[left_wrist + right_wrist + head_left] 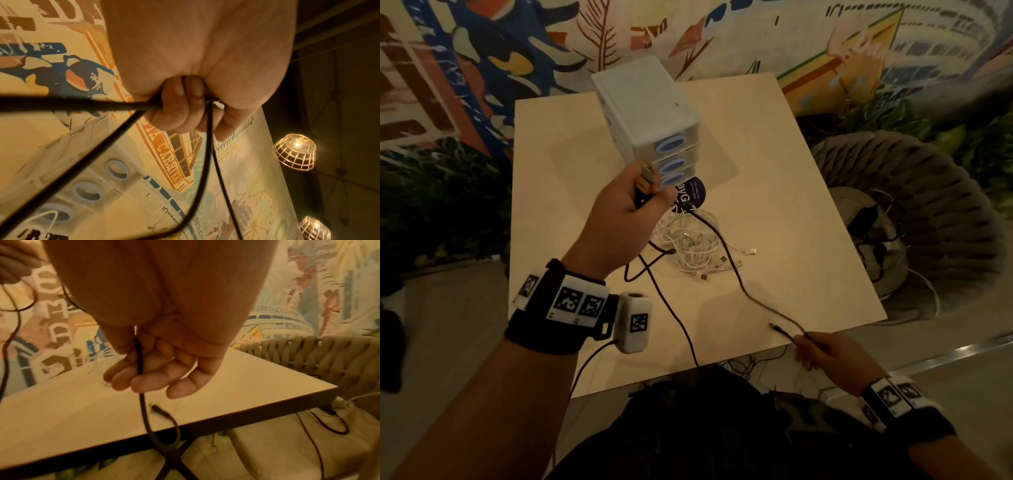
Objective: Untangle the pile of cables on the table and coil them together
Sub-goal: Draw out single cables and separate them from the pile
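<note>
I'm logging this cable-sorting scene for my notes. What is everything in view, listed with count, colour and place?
black cable: one, dark, strung above the table between both hands, its free end plug near the front edge
white cables: a tangled pile, count unclear, table centre
drawer unit: one, white with three blue-ringed fronts, back of table
sticker: one, purple, round, below the drawers
table: one, pale wood
woven chair: one, grey-brown, right of the table, more cables on its seat
mural wall: colourful, behind
hanging lamps: two, lit
left hand: raised, grips the cable's yellow-marked plug end
right hand: at the front edge, holds the cable
</note>
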Motion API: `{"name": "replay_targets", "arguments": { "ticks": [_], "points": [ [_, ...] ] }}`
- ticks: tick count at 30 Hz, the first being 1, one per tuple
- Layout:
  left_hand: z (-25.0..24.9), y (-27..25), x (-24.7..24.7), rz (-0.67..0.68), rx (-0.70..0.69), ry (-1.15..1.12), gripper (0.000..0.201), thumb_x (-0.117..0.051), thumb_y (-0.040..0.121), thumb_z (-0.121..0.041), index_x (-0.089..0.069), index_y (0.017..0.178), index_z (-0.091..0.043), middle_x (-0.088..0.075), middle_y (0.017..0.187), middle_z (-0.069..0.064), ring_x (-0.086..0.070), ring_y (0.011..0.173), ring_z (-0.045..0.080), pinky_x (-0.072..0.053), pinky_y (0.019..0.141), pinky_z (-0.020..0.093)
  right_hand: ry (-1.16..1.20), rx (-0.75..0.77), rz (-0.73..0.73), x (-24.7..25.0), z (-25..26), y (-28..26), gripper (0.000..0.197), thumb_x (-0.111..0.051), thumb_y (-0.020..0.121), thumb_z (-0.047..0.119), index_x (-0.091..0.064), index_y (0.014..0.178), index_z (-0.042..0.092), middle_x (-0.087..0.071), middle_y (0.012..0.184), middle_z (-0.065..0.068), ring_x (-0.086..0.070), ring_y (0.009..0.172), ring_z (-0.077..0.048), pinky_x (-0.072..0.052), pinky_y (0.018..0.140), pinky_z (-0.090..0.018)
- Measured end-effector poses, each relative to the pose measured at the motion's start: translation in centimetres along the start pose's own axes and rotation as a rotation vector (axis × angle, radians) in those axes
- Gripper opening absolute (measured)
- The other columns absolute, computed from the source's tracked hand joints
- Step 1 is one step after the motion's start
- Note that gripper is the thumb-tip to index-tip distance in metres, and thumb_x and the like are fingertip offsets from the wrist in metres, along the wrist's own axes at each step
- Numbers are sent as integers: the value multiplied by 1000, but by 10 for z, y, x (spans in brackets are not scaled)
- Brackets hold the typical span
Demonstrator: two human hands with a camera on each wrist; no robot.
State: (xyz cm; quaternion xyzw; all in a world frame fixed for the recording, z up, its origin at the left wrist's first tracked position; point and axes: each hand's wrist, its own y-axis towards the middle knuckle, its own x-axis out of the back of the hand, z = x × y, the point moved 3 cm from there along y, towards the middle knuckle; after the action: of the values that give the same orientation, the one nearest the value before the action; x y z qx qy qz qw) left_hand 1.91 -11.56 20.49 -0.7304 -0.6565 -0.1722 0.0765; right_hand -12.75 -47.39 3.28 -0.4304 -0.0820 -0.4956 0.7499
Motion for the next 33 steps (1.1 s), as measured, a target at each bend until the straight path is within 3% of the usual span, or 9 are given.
{"name": "replay_targets", "arguments": {
  "ticks": [2, 6, 8, 12, 15, 19, 22, 24, 33],
  "points": [
    [1, -1, -4, -25, 5, 91, 31, -57, 102, -21, -48, 80, -42, -53, 69, -27, -48, 67, -2, -39, 69, 19, -51, -45, 124, -18, -1, 4, 40, -46, 104, 43, -73, 80, 27, -73, 74, 7, -68, 68, -4, -55, 74, -25],
    [7, 1, 1, -171, 61, 163, 37, -54, 104, -17, -36, 76, -33, -49, 63, -27, -42, 60, -3, -32, 58, 13, -178, -78, 252, -53, -5, 11, 41, -41, 106, 46, -72, 84, 29, -68, 67, 9, -62, 61, 4, -45, 63, -13],
    [8, -3, 0, -146, 65, 181, 35, -55, 104, -19, -39, 76, -34, -50, 64, -26, -45, 61, 0, -35, 60, 13, -202, -99, 261, -60, -11, 16, 40, -41, 105, 48, -69, 80, 34, -63, 61, 8, -60, 58, 4, -42, 60, -13],
    [13, -9, -6, 4, 93, 204, 28, -61, 100, -28, -46, 77, -37, -56, 72, -12, -59, 74, 24, -48, 73, 42, -205, -171, 317, -60, -29, 15, 41, -41, 105, 48, -70, 80, 31, -65, 71, 5, -63, 66, -2, -47, 66, -18],
    [17, -8, -3, 48, 121, 220, 30, -62, 100, -33, -44, 76, -30, -50, 67, -14, -45, 62, 10, -43, 67, 30, -183, -198, 331, -52, -33, 10, 41, -40, 106, 47, -70, 86, 27, -67, 73, 5, -63, 66, -4, -48, 68, -18],
    [16, -5, 2, -38, 169, 207, 31, -53, 105, -36, -44, 76, -33, -55, 68, -15, -45, 59, -2, -35, 57, 12, -118, -177, 259, -46, -28, 14, 35, -44, 105, 44, -72, 91, 29, -74, 84, 7, -70, 74, -10, -53, 72, -22],
    [16, -4, 1, -140, 190, 198, 29, -49, 106, -38, -42, 79, -33, -55, 69, -21, -48, 65, -2, -37, 63, 20, -272, -150, 284, -51, -16, 21, 30, -40, 105, 50, -66, 91, 41, -62, 80, 22, -59, 73, 4, -44, 71, -19],
    [17, -3, 0, -190, 189, 240, 25, -46, 106, -45, -44, 84, -32, -57, 82, -12, -53, 78, 11, -40, 71, 33, -353, -139, 316, -57, -9, 26, 34, -36, 105, 53, -67, 101, 39, -57, 82, 23, -57, 79, -2, -42, 74, -22],
    [4, 2, 5, -414, 136, 181, 34, -41, 106, -46, -43, 82, -23, -45, 74, -5, -42, 68, 14, -33, 65, 33, -556, -189, 399, -68, -24, 53, 49, -42, 100, 59, -69, 120, 23, -70, 122, -3, -64, 112, -22, -50, 96, -32]
  ]
}}
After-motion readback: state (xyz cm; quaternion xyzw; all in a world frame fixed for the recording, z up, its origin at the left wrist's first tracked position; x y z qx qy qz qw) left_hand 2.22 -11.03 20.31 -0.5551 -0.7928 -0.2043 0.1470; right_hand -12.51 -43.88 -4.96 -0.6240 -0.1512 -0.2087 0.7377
